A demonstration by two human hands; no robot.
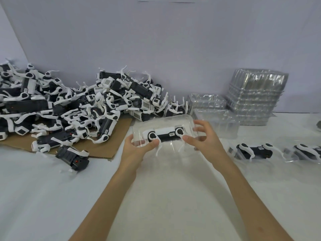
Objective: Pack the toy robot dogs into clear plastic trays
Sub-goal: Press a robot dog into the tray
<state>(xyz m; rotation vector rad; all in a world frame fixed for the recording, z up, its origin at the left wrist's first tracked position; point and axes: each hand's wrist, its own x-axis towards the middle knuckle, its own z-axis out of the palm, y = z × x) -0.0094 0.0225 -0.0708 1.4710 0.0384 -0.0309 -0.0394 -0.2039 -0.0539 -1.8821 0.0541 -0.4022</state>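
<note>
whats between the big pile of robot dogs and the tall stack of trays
A shorter stack of clear trays, seen in the head view.

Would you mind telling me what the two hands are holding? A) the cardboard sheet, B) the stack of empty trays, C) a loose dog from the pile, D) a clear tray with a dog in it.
D: the left hand and right hand hold the two ends of a clear tray, with a dog lying in it.
</note>
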